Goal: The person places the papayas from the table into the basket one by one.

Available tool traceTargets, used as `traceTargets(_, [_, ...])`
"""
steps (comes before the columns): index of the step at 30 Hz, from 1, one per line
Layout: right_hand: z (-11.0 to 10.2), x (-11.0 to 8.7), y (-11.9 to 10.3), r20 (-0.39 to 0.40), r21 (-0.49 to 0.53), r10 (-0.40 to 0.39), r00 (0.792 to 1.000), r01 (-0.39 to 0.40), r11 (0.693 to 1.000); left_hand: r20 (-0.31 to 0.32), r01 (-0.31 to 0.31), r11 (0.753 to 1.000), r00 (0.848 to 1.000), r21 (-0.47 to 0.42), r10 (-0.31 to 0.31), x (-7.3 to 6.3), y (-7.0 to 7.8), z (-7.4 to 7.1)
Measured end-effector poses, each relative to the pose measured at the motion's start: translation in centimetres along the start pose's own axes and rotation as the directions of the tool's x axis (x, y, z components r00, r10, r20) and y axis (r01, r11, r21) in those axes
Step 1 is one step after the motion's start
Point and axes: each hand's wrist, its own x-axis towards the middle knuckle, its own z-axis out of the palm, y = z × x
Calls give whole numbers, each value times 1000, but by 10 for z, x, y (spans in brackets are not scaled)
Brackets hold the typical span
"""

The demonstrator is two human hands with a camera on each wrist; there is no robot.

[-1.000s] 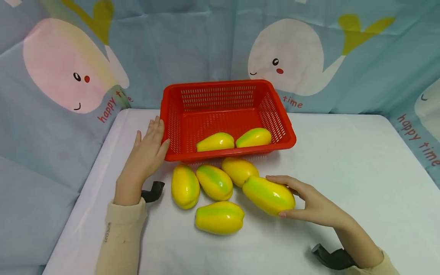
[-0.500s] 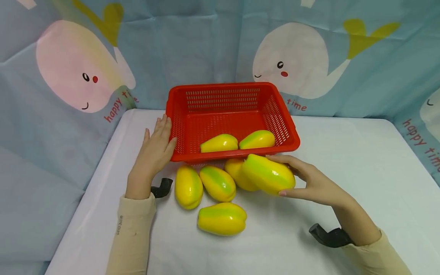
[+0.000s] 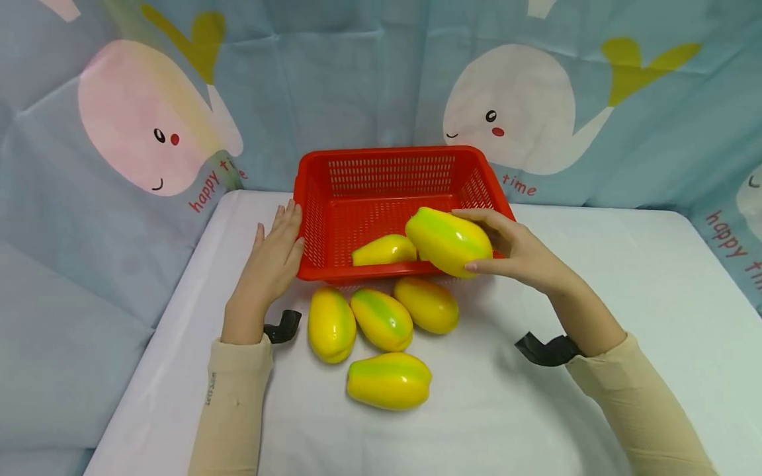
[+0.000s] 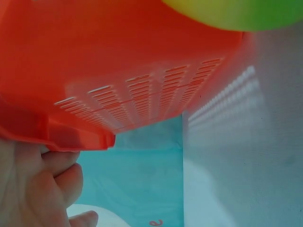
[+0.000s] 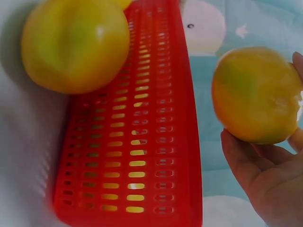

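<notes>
My right hand (image 3: 518, 254) grips a glossy yellow-green papaya (image 3: 448, 241) between thumb and fingers, over the near rim of the red plastic basket (image 3: 387, 153). In the right wrist view the held papaya (image 5: 255, 94) is raised above the rim's height. With its fingers straight, my left hand (image 3: 270, 258) rests against the basket's left rim; the left wrist view has the fingers (image 4: 59, 177) right at that rim. Inside the basket lies one papaya (image 3: 385, 250) in plain sight, while another is mostly hidden behind the held one.
In front of the basket, several papayas lie on the white table (image 3: 595, 277): a left one (image 3: 331, 325), a middle one (image 3: 382, 320), a right one (image 3: 427, 305) and a nearer one (image 3: 389, 381). A blue whale-print curtain (image 3: 369, 86) hangs behind and to the sides.
My right hand has lifted the papaya off the table and carried it forward over the basket's near rim. My left hand stays at the left rim. The head view has shifted slightly.
</notes>
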Motion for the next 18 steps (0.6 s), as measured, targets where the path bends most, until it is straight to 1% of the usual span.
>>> traceTargets(4, [-2,13,1,-9,20,6,1000,-6,1000,2,8,1000,1000,7,-8,-1,2,0])
traceTargets(12, [-2,30,7,-5,53,11,1000,-11,999,-6,8,1000,1000,17,-8,-2,1,2])
traceTargets(14, [-2,34,7,-1,54,22,1000,-22,998,-6,10,1000,1000,15,-10,-2,1,2])
traceTargets(18, [-1,43,10,-2,40,68,998,-67,997,-3,17,1000,1000,16,-17,-2,2,2])
